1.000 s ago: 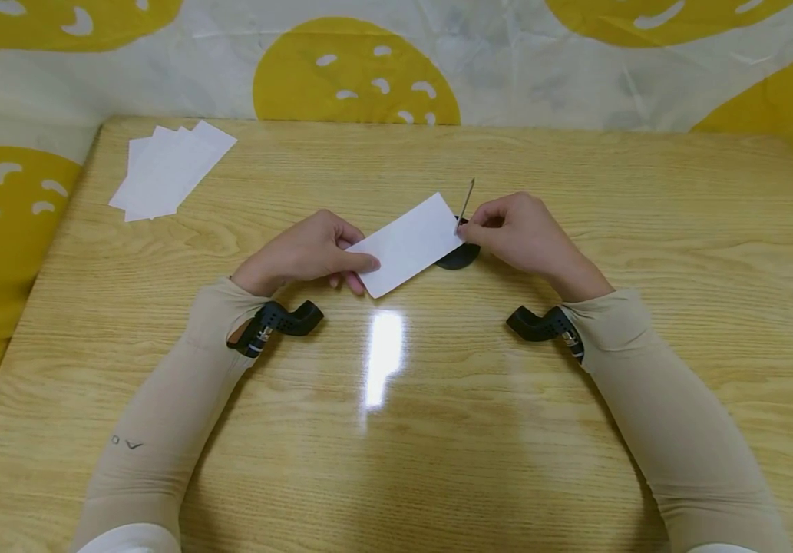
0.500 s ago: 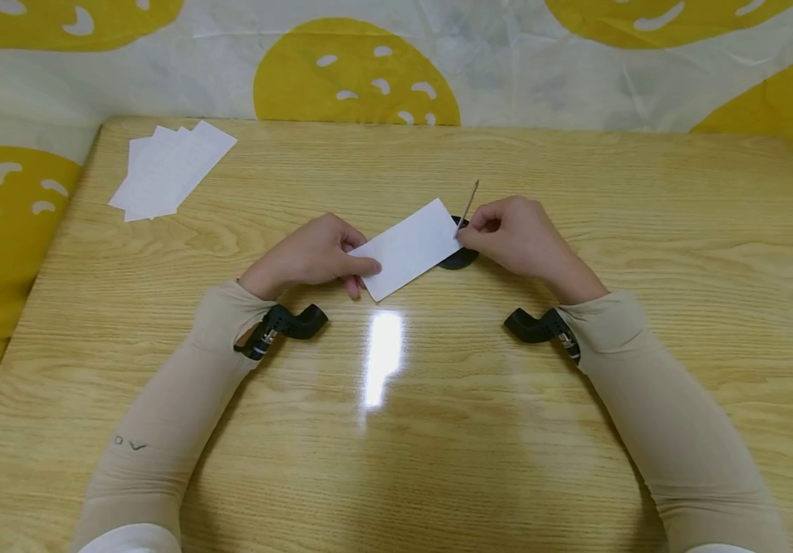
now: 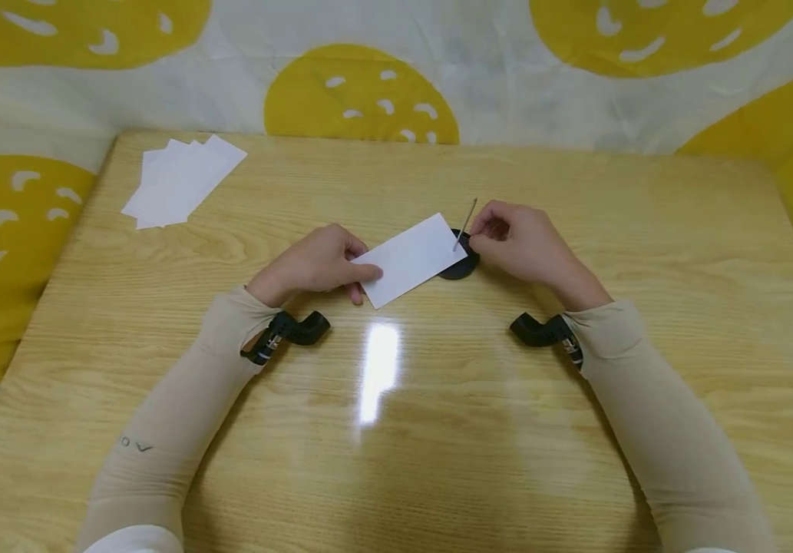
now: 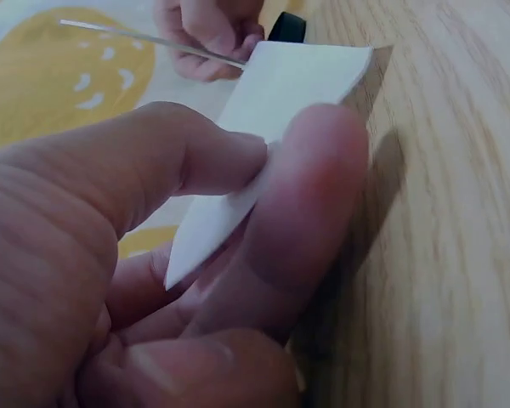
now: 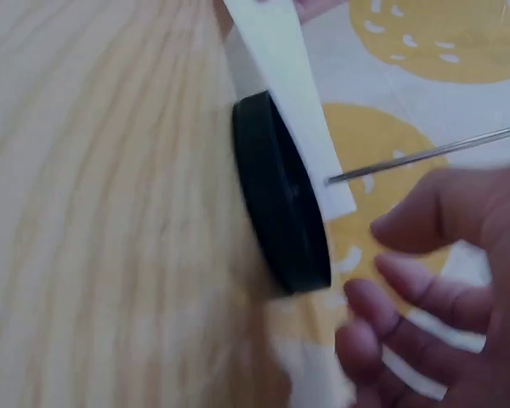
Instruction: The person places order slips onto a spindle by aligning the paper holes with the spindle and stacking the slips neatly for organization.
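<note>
My left hand (image 3: 313, 263) pinches the near left end of a white paper slip (image 3: 406, 263), thumb on top and fingers beneath. At the slip's far right corner, the thin metal rod (image 3: 466, 223) of a bill spike stands up through the paper. The spike's round black base (image 3: 465, 266) rests on the table, partly covered by the slip. In the right wrist view, the slip lies close over the base (image 5: 255, 187). Just right of the rod is my right hand (image 3: 517, 242), with loosely bent fingers and nothing between thumb and fingertips; it is apart from the paper.
Several white paper slips (image 3: 182, 184) lie fanned on the wooden table (image 3: 576, 184) at the back left. A cloth with yellow patterns (image 3: 361, 92) hangs behind the table. Black wrist cameras (image 3: 306, 329) jut inward from both sleeves.
My right fingers have let go of the slip's corner and drawn slightly right, away from the rod. My left hand keeps its pinch. The head view has shifted a little.
</note>
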### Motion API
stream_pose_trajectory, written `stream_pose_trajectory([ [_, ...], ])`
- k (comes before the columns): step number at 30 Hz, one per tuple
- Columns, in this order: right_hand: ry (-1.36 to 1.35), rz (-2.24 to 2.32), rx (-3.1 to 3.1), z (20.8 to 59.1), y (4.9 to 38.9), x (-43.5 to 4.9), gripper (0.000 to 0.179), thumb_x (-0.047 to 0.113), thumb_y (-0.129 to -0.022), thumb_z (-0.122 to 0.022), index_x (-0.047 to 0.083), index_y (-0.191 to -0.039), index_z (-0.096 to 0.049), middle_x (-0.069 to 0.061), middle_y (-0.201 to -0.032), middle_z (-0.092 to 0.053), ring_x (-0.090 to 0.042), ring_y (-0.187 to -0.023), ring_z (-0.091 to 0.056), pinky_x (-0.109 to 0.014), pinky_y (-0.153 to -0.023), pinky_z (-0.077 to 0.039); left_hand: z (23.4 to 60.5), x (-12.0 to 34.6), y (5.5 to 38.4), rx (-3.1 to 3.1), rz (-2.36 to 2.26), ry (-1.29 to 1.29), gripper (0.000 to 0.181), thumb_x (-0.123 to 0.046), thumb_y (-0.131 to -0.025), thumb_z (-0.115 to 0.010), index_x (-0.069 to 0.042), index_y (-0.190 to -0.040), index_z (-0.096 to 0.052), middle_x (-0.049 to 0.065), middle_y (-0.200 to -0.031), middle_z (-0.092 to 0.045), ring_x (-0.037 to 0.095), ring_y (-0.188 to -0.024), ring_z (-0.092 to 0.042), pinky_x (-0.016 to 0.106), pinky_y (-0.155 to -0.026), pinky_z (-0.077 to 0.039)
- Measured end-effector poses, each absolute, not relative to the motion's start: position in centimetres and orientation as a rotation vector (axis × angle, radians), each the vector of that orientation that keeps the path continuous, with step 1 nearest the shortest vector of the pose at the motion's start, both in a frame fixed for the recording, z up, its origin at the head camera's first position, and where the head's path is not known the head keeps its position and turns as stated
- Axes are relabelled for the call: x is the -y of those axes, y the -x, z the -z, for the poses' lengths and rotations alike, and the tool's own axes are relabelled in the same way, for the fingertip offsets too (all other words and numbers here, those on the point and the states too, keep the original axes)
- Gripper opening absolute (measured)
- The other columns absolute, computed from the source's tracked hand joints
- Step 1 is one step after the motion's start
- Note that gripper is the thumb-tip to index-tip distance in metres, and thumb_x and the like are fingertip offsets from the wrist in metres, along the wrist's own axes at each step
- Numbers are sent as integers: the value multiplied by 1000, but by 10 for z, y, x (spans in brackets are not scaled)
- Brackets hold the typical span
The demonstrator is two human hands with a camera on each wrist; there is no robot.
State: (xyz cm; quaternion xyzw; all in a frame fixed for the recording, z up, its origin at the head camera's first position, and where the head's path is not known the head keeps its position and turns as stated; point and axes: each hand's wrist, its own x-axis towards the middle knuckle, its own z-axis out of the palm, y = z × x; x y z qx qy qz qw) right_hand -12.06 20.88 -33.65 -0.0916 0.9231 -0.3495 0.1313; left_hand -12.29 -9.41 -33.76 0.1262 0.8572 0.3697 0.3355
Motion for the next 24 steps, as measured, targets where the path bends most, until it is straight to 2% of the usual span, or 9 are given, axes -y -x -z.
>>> stream_pose_trajectory([
  [4, 379, 1103, -2581, 344, 126, -215, 37, 13, -94, -69, 5, -128, -58, -12, -133, -62, -28, -113, -62, -35, -90, -49, 340, 97, 125, -2286, -932, -344, 26, -33, -98, -71, -10, -88, -76, 3, -69, -76, 14, -64, -74, 24, -71, -50],
  [6, 416, 1119, -2538, 348, 128, -216, 54, 17, -91, -77, 5, -138, -53, -11, -140, -57, -29, -120, -59, -38, -93, -48, 340, 101, 126, -2313, -913, -348, 29, -36, -98, -71, -11, -83, -77, 2, -69, -75, 15, -64, -73, 25, -75, -51],
  [8, 437, 1118, -2528, 353, 131, -215, 71, 23, -85, -86, 6, -145, -50, -10, -141, -56, -28, -120, -57, -39, -94, -46, 341, 105, 127, -2335, -894, -351, 32, -37, -98, -71, -12, -79, -77, 2, -68, -74, 16, -64, -73, 27, -78, -51],
  [11, 439, 1080, -2546, 357, 131, -214, 89, 30, -77, -93, 7, -150, -47, -12, -132, -57, -27, -112, -56, -38, -90, -44, 342, 111, 127, -2360, -859, -354, 36, -39, -98, -70, -11, -76, -75, 2, -67, -72, 16, -64, -72, 28, -78, -50],
  [14, 445, 1048, -2567, 360, 131, -214, 92, 30, -75, -95, 5, -150, -48, -15, -129, -57, -27, -108, -53, -39, -90, -43, 341, 118, 126, -2394, -818, -348, 40, -42, -100, -67, -11, -75, -73, 2, -67, -72, 16, -64, -70, 29, -77, -49],
  [18, 440, 1042, -2569, 361, 130, -216, 93, 34, -72, -96, 6, -147, -50, -12, -128, -58, -26, -108, -55, -39, -92, -44, 343, 134, 128, -2519, -790, -332, 39, -45, -100, -64, -13, -79, -73, 2, -68, -72, 16, -65, -67, 29, -73, -49],
  [24, 475, 1011, -2599, 363, 131, -209, 83, 37, -70, -97, 7, -138, -58, -11, -124, -61, -25, -100, -55, -37, -87, -45, 343, 176, 138, -2857, -827, -332, 35, -38, -103, -59, -10, -86, -74, 6, -64, -68, 17, -58, -58, 29, -62, -43],
])
